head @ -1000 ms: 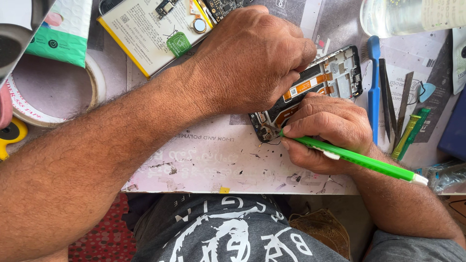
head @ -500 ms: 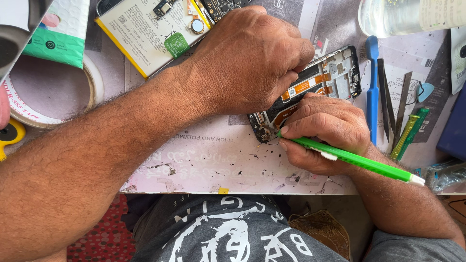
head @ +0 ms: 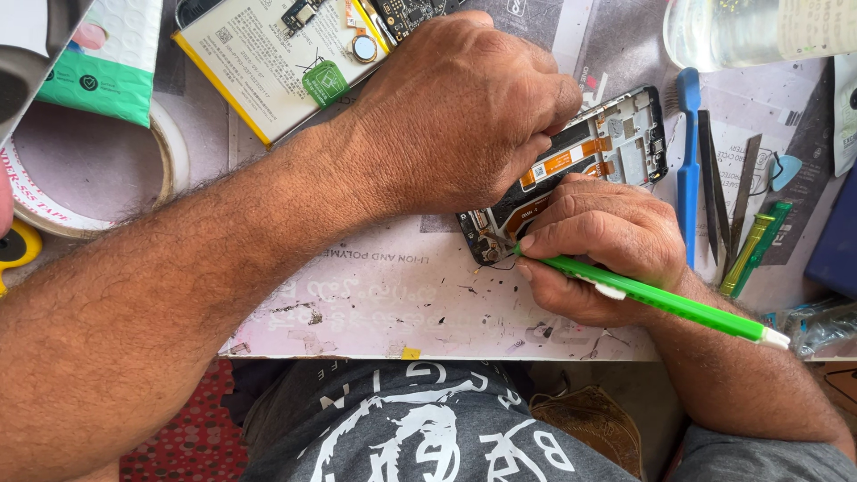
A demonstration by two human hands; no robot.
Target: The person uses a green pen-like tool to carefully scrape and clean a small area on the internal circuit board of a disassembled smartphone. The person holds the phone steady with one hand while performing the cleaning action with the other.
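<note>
Two hands have hardly moved: the left hand still presses the opened black phone frame onto the worn white mat, while the right hand keeps gripping the green plastic screwdriver at the frame's lower corner.

Your pale, scuffed surface carries an opened phone frame near its middle. Right of that lie a blue pry tool, metal spudgers and a green tool. At far left sits a tape roll, with a battery behind.
</note>
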